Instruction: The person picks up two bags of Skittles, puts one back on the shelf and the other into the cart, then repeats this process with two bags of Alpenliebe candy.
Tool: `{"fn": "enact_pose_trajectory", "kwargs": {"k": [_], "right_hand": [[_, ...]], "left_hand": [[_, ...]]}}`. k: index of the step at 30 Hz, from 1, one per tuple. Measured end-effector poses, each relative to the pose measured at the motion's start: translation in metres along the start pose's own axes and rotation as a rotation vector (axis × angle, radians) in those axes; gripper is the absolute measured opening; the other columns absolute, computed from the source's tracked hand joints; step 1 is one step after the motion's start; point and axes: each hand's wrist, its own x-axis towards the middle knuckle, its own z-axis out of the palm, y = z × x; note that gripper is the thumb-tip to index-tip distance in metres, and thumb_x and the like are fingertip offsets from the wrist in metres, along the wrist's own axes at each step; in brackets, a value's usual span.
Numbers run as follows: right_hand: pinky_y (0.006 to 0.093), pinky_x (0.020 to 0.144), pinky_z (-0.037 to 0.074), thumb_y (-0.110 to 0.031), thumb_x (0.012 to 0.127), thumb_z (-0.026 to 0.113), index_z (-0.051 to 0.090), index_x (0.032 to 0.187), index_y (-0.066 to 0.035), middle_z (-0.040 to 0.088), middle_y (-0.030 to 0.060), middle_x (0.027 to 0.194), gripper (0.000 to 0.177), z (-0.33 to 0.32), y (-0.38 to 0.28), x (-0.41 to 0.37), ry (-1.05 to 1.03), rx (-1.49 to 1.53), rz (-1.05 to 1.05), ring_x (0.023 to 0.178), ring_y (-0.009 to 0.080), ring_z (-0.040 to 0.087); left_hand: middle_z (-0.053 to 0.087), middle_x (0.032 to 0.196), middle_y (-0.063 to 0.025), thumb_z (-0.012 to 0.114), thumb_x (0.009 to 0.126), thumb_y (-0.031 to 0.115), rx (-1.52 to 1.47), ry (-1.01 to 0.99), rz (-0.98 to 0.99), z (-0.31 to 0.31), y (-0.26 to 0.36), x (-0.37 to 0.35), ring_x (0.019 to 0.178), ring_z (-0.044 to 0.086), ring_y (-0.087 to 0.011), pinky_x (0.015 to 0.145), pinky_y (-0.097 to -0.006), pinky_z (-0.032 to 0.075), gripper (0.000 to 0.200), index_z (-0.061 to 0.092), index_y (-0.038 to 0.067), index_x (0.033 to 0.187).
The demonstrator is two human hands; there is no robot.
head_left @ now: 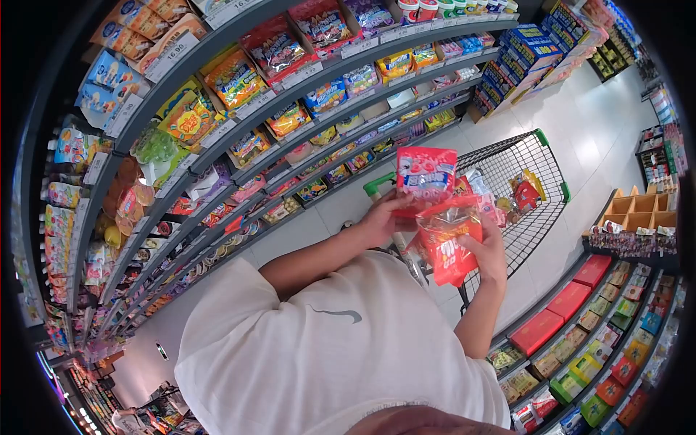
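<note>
My left hand (383, 220) is closed on the edge of a pink candy bag (426, 172) with white and blue lettering, held upright in front of my chest. My right hand (487, 254) grips a red candy bag (448, 243) that has a clear window near its top. The two bags nearly meet, and the red one overlaps the pink one's lower part. Just past them is a wire shopping cart (522, 210) with a green handle and green corners. Several snack packs (528, 194) lie inside it. Other packages directly behind my hands are partly hidden.
Long curved-looking shelves (290, 80) of bagged candy run along my left. Blue stacked boxes (518, 61) stand at the far end. On the right are low shelves with red boxes (540, 330) and a wooden compartment display (638, 210). Pale tiled floor (544, 109) surrounds the cart.
</note>
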Motion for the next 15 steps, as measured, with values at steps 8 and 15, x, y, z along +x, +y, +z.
{"fn": "enact_pose_trajectory", "kwargs": {"k": [8,15], "right_hand": [[0.0420,0.093,0.055,-0.010,0.095,0.060,0.045,0.135,0.002,0.062,0.0171,0.123,0.044,-0.016,0.096,-0.009,0.077,0.917,0.020,0.106,0.0273,0.066],[0.0406,0.093,0.055,-0.012,0.096,0.059,0.047,0.133,0.000,0.060,0.0161,0.125,0.041,-0.028,0.162,-0.009,0.261,1.024,0.156,0.109,0.0281,0.063]], "left_hand": [[0.066,0.117,-0.0076,0.059,0.096,0.027,0.031,0.095,0.241,-0.016,0.067,-0.005,0.101,0.068,-0.0239,0.082,-0.0395,0.058,0.026,0.054,0.015,0.119],[0.062,0.116,-0.0030,0.061,0.097,0.019,0.287,0.157,0.612,-0.010,0.121,-0.010,0.100,0.064,-0.0143,0.079,-0.0342,0.057,0.028,0.052,0.013,0.123]]}}
